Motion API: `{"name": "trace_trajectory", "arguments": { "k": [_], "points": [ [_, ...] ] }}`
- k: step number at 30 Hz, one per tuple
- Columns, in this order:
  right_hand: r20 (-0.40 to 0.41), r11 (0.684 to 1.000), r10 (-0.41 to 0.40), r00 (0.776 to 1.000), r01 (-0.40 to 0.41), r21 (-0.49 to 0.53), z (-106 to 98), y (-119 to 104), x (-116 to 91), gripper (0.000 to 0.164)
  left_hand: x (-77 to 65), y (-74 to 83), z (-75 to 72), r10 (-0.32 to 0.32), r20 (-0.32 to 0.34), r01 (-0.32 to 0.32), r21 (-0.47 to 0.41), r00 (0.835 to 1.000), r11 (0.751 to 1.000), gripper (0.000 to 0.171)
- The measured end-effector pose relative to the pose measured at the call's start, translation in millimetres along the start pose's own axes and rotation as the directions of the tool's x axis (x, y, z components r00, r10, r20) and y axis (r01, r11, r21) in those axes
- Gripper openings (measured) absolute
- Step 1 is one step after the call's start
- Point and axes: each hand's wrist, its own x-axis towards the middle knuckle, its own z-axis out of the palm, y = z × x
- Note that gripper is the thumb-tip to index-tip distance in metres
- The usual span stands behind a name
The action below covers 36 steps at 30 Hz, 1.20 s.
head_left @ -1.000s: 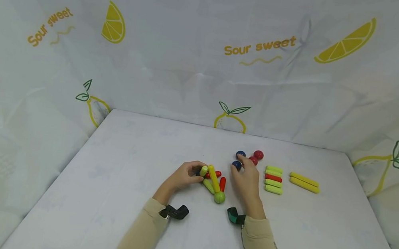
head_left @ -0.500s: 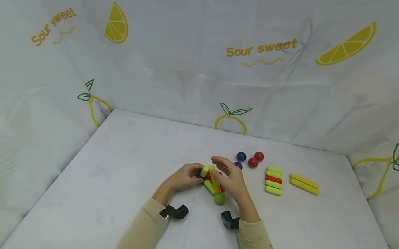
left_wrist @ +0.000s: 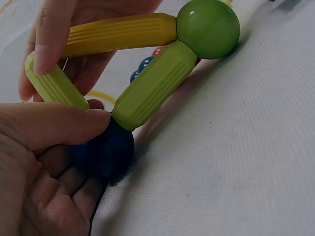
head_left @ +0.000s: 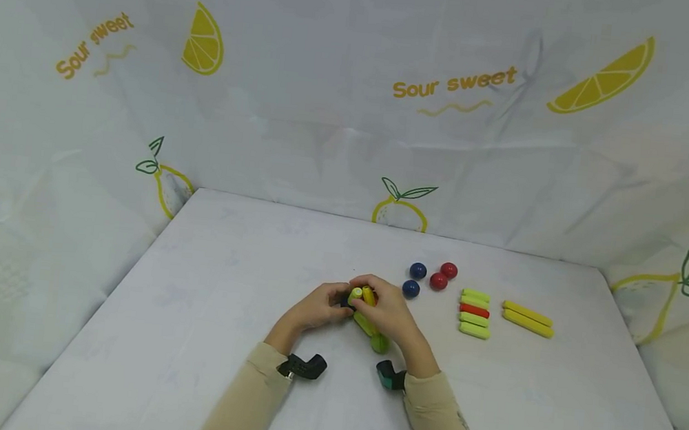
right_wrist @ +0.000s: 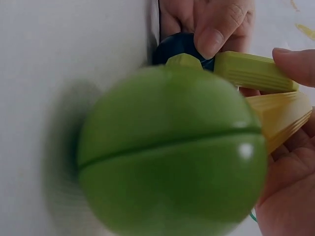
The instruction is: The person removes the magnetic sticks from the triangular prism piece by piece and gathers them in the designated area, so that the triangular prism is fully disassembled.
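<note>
With the left hand [head_left: 318,307] I am pinching a blue ball [left_wrist: 113,155] low over the table [head_left: 240,260]. With the right hand [head_left: 391,309] I am pinching the raised end of a lime stick [left_wrist: 56,84] rising from that ball. On my left wrist feed, a green ball [left_wrist: 209,29] is joining a yellow stick [left_wrist: 123,33] and a second green stick [left_wrist: 155,84], which is running toward the blue ball.
</note>
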Motion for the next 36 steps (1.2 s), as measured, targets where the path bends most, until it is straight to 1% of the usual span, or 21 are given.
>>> {"name": "trace_trajectory", "arguments": {
  "k": [3,8,17,24,28,32,34,36],
  "points": [
    [-0.002,0.999,-0.008,1.0,0.008,-0.037,1.4,-0.6,0.9,0.023,0.2,0.1,-0.1,0.01,0.001,-0.01,-0.01,1.0,1.0,0.048],
    [-0.022,0.998,-0.034,0.999,0.033,-0.061,3.3,-0.2,1.6,0.02,0.7,-0.1,-0.5,0.015,0.006,-0.015,-0.021,1.0,1.0,0.05],
    [-0.099,0.994,-0.082,0.992,0.074,-0.075,7.6,4.9,3.1,0.017,1.1,0.0,0.4,0.009,-0.002,-0.009,0.018,1.0,1.0,0.048],
    [-0.157,0.995,-0.091,0.983,0.084,-0.046,11.4,7.3,2.2,0.017,9.4,-30.5,2.5,0.033,-0.036,-0.032,0.046,0.999,0.998,0.045],
    [-0.211,0.996,-0.081,0.974,0.089,0.028,12.9,6.4,4.1,0.017,8.9,-30.0,2.4,0.021,-0.046,-0.018,0.07,0.999,0.997,0.04],
    [-0.275,0.984,-0.079,0.958,0.119,0.132,11.9,3.0,7.6,0.019,9.2,-31.6,3.1,0.012,-0.057,-0.006,0.109,0.998,0.994,0.039],
    [-0.284,0.978,-0.075,0.956,0.127,0.168,11.0,2.3,8.1,0.021,10.0,-32.5,3.5,0.007,-0.058,0.0,0.115,0.998,0.993,0.04],
    [-0.288,0.97,-0.052,0.956,0.116,0.211,9.5,3.7,7.5,0.023,11.3,-32.6,3.7,0.006,-0.055,0.0,0.112,0.998,0.994,0.04]
  ]
}}
